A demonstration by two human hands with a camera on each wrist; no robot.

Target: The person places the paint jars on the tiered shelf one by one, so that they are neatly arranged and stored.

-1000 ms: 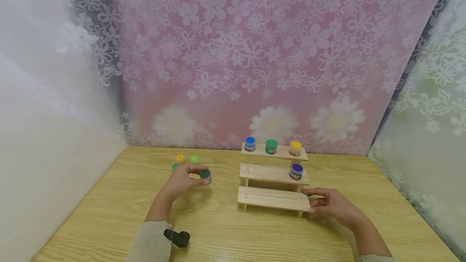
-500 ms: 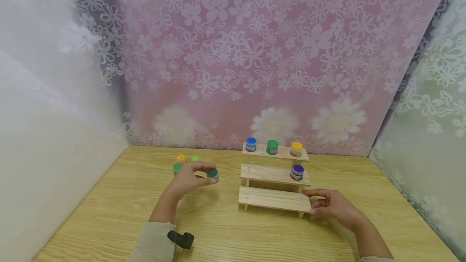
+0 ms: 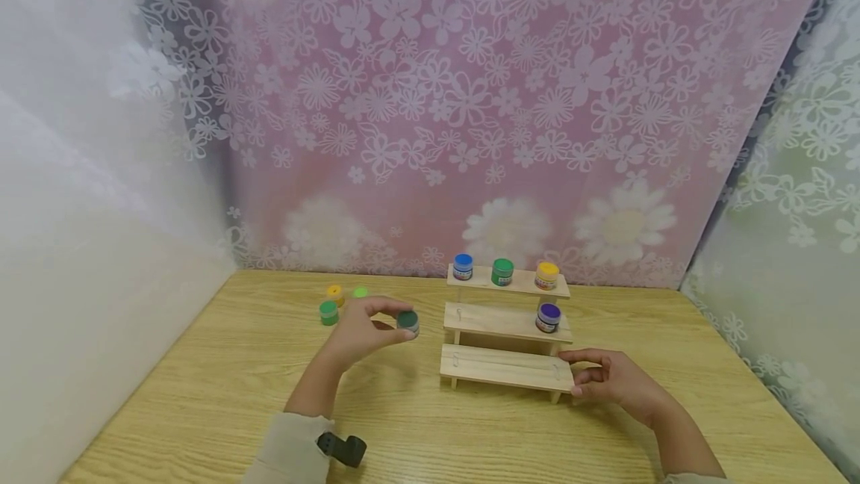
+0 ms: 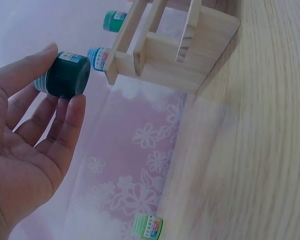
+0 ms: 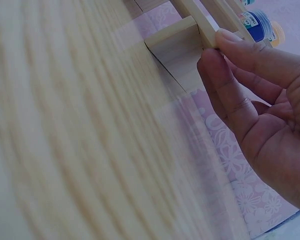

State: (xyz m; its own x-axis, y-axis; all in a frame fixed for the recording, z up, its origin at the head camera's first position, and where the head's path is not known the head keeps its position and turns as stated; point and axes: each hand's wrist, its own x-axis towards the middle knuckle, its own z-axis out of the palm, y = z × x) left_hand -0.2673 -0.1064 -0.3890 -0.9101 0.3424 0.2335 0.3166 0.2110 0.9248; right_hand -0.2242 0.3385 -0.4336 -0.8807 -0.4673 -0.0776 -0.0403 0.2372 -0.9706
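My left hand [image 3: 363, 331] pinches a dark green paint jar [image 4: 67, 75] between thumb and fingers. It holds the jar above the table, left of a three-step wooden display stand [image 3: 504, 368]. With thumb and fingers, my right hand [image 3: 614, 383] grips the right end of the stand's lowest board [image 5: 207, 32]. On the top step stand a blue paint jar [image 3: 463, 267], a green paint jar [image 3: 502, 272] and a yellow paint jar [image 3: 547, 275]. A purple paint jar [image 3: 548, 317] sits at the right end of the middle step. The lowest step bears no jar.
Behind my left hand, on the wooden table [image 3: 201, 379], are a second green jar [image 3: 328, 313], an orange-yellow jar [image 3: 334, 295] and a light green jar [image 4: 147, 226]. A flowered pink curtain [image 3: 403, 133] hangs along the back edge.
My left hand has carried the dark green paint jar rightward, closer to the stand. More of the jars behind it now show. My right hand has stayed at the stand.
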